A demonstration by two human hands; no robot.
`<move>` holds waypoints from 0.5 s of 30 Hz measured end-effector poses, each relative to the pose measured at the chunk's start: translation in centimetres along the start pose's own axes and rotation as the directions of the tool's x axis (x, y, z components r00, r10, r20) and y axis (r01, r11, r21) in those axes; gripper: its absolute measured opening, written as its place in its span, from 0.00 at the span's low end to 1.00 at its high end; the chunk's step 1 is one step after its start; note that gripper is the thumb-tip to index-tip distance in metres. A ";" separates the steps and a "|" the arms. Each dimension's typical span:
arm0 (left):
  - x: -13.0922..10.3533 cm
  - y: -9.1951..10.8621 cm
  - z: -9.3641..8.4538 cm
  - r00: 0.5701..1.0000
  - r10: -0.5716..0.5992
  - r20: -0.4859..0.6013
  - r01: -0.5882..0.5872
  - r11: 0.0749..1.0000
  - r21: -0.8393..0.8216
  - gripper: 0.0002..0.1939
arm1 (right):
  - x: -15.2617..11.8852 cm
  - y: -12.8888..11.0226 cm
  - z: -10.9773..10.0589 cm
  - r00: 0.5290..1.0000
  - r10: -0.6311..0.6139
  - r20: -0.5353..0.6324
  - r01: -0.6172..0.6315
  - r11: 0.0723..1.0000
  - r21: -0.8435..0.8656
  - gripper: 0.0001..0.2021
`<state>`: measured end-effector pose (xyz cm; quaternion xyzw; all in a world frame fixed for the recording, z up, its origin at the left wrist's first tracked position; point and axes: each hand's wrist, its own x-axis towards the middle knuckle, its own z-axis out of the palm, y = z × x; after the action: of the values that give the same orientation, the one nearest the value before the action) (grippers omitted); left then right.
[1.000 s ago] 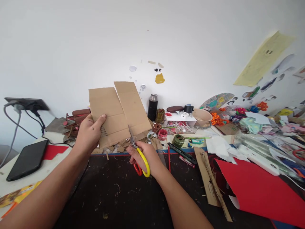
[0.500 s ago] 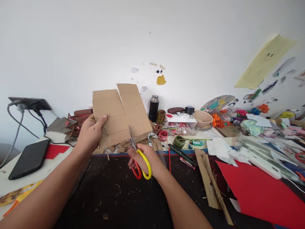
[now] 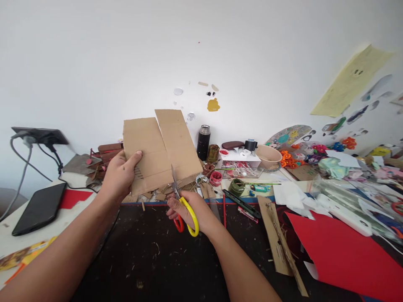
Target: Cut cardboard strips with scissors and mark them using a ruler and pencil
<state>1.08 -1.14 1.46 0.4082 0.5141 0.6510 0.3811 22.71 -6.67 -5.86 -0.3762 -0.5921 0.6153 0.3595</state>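
Observation:
My left hand (image 3: 121, 173) grips the left edge of a brown cardboard piece (image 3: 147, 142), thumb on its front face. The cardboard is held up above the dark mat and has a long slit from its top edge, with the right strip (image 3: 181, 144) leaning away to the right. My right hand (image 3: 185, 209) is closed round the scissors (image 3: 191, 218), which have one yellow and one red handle loop. Their blades point up at the lower edge of the cardboard, near the line of the slit; part of the blades is hidden.
A dark mat (image 3: 151, 251) covers the table's front. Cardboard strips (image 3: 278, 239) and a red sheet (image 3: 343, 256) lie at right. Behind stand a black flask (image 3: 203, 142), paint jars (image 3: 215, 178) and a beige bowl (image 3: 268, 155). A black phone (image 3: 39, 209) lies at left.
The scissor handles have drawn slightly closer together in my right hand. The cardboard's right strip has shifted a little to the right; my left hand keeps its hold.

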 end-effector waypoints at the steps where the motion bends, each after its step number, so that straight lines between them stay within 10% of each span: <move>1: 0.0 0.0 0.1 1.000 -0.001 -0.001 0.001 1.000 -0.003 0.17 | 0.0 0.0 0.0 1.000 0.008 -0.005 -0.008 1.000 -0.007 0.31; 15: 0.0 -0.6 -0.2 0.996 0.063 0.056 -0.065 0.997 0.028 0.20 | -0.4 -0.5 0.2 0.985 -0.054 -0.161 0.016 0.974 -0.226 0.24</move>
<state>0.96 -1.06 0.87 0.4479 0.4998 0.6436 0.3678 22.75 -7.14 -5.35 -0.4538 -0.6320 0.5049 0.3739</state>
